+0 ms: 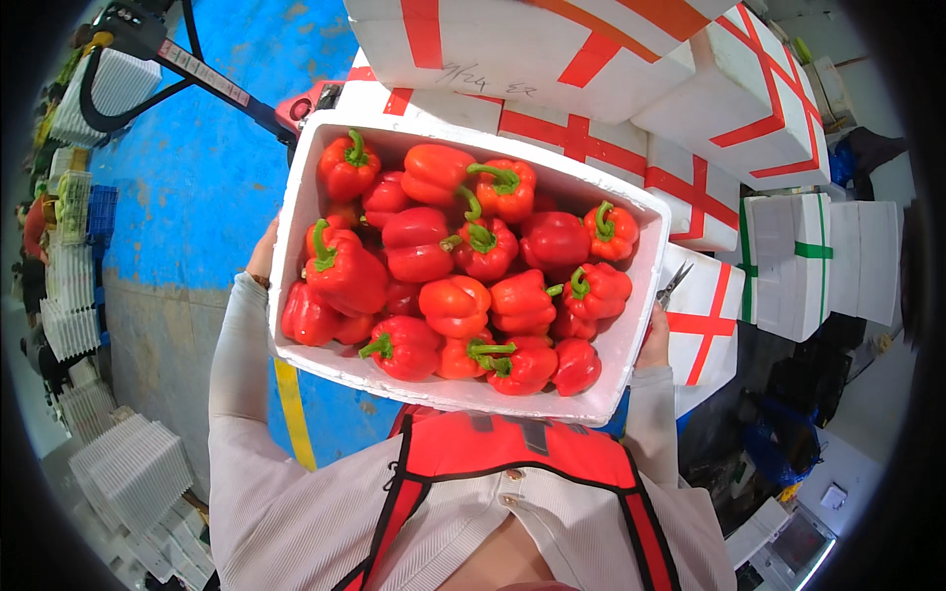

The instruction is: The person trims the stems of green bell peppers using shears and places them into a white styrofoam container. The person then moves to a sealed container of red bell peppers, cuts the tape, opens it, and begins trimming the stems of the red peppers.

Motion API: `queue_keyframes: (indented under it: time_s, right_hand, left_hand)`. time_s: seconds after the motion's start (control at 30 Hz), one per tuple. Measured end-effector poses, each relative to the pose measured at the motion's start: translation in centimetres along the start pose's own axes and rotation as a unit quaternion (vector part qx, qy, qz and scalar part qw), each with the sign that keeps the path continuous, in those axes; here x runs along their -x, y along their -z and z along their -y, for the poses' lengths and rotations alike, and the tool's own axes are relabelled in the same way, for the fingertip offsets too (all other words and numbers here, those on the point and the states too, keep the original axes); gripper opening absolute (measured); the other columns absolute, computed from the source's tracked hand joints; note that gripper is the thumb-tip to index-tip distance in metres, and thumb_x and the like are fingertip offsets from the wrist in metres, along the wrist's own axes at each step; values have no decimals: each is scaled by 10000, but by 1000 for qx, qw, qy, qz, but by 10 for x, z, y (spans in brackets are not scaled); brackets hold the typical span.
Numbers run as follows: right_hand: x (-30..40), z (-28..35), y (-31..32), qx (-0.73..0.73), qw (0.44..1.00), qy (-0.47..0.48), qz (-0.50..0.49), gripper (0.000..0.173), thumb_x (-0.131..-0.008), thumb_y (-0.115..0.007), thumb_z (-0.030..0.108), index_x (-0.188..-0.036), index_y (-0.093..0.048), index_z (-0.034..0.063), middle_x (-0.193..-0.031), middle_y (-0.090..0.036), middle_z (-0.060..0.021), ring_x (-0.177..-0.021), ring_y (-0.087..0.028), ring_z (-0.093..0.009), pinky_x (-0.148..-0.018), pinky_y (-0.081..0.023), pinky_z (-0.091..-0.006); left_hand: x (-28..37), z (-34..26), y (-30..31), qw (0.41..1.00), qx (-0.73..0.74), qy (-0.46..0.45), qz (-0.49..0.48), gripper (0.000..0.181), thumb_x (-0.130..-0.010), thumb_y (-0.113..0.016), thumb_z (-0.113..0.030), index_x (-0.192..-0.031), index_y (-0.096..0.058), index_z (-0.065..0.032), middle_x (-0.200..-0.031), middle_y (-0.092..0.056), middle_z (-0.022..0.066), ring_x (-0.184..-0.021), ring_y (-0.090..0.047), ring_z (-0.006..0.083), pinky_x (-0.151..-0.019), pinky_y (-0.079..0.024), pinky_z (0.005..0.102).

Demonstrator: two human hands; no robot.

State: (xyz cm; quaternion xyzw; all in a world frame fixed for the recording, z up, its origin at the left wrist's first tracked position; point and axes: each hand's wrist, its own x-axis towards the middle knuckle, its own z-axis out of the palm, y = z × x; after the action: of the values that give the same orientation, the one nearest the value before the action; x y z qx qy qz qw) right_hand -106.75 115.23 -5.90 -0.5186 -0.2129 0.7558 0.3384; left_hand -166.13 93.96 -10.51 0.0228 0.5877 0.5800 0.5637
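Observation:
A white foam box point(473, 137) full of red bell peppers point(417, 244), many with green stems, is held in front of my body. My left hand point(264, 250) grips its left end, the fingers partly hidden by the wall. At the right end is my right hand point(653, 341), holding the box and also a pair of small scissors or snips point(674, 284), whose pointed blades stick up beyond the rim. The handles are mostly hidden in the hand.
Lidded foam boxes point(576, 140) with red tape are stacked ahead and right; others point(783, 258) bear green tape. A pallet jack's handle point(214, 77) stands at upper left over the blue floor point(185, 185). White crates point(133, 473) are stacked at lower left.

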Motion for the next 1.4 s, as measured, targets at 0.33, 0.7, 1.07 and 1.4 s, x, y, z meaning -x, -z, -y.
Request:
queue_keyframes:
  time_s: [0.33,0.7,1.07,1.4]
  right_hand:
    - [-16,26,-1,3,998,-39,51,413,-975,-447,364,-1217,-570,52,-1114,-648,-92,-998,-630,-209,-877,-515,-346]
    - [-16,8,-7,102,973,-100,181,398,-948,-503,308,-1208,-582,19,-1090,-658,-103,-967,-637,-208,-862,-511,-329]
    - [55,-38,18,119,976,-91,161,381,-961,-473,298,-1222,-583,43,-1109,-659,-93,-984,-637,-197,-869,-518,-322]
    - [119,-135,86,31,999,-12,29,372,-928,-538,320,-1167,-614,46,-1053,-677,-98,-920,-658,-207,-822,-535,-338]
  left_hand:
    - [135,34,-30,993,43,-101,34,417,-1028,-358,-260,-1383,-400,-43,-1302,-530,91,-1168,-528,200,-998,-432,335]
    - [312,154,-52,939,-191,-242,-149,301,-889,-607,-164,-1126,-573,20,-1028,-648,71,-905,-596,138,-761,-507,311]
    - [351,194,0,970,-34,-228,-77,338,-980,-466,-244,-1238,-514,-32,-1111,-612,62,-963,-598,154,-833,-508,305]
    - [293,206,93,985,-58,-161,19,245,-953,-522,-144,-1160,-552,-17,-1059,-631,66,-919,-614,134,-764,-527,292]
